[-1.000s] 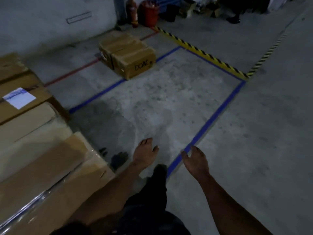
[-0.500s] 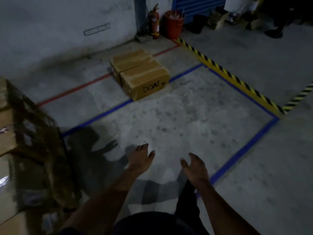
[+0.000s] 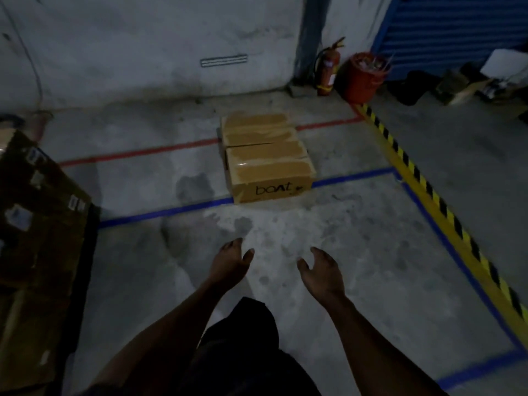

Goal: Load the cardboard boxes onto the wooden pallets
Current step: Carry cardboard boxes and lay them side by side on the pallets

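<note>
A: Hands first. Left hand (image 3: 230, 262) is held out low, fingers loosely spread, nothing in it. Right hand (image 3: 323, 271) is the same, palm turned inward, thumb apart, carrying nothing. Both hang over bare concrete floor (image 3: 357, 238).

B: And the cargo?

A: Two cardboard boxes (image 3: 267, 158) lie straight ahead, well apart from the hands, touching end to end. The near one, printed "boat", sits across the blue floor tape (image 3: 171, 210); the far one crosses the red tape (image 3: 137, 152).

B: Step in hand?

A: My reading: the approach to a pickup, nothing lifted yet. The next move calls for closing the gap, stooping, and getting a hand on each side of the near box.

B: Destination?

A: No pallet is identifiable. A dark stack of cartons (image 3: 37, 224) stands at the left edge; what it rests on is hidden.
</note>
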Motion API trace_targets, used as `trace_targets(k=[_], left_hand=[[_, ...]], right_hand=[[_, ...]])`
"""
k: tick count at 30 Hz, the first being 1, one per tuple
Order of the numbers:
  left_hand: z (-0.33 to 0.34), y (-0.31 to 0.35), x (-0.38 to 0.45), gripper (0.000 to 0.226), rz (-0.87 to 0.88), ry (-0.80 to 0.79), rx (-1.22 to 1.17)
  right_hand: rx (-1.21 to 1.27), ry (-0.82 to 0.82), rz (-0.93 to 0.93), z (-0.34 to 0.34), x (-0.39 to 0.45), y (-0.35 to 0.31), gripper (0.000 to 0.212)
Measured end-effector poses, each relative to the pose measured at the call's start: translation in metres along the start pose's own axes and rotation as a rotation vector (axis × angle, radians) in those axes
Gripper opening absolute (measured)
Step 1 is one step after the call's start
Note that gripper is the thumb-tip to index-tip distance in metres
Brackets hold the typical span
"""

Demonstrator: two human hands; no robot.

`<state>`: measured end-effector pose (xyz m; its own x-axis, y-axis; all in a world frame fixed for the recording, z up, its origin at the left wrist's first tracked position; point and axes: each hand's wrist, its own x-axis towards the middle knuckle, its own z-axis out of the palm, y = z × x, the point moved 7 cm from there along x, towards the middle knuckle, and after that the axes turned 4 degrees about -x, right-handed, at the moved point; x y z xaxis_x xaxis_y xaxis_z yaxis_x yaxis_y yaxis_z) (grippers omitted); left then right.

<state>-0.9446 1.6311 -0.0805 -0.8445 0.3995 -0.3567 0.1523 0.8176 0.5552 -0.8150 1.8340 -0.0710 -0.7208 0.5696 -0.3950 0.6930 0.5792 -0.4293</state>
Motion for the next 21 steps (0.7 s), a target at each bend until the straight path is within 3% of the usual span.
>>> trace_targets(k=[9, 14, 21], left_hand=[[0.013, 0.049, 0.217, 0.059, -0.153, -0.001, -0.123], [-0.024, 0.082, 0.332, 0.055, -0.205, 0.037, -0.119], [-0.071, 0.102, 0.429, 0.06, -0.335, 0.179, -0.172]], right_hand=[[-0.109, -0.059, -0.062, -0.07, 0.248, -0.033, 0.067], [-0.16, -0.061, -0.129, -0.125, 0.375, -0.086, 0.066], [-0.23, -0.135, -0.272, -0.164, 0.521, -0.162, 0.064]])
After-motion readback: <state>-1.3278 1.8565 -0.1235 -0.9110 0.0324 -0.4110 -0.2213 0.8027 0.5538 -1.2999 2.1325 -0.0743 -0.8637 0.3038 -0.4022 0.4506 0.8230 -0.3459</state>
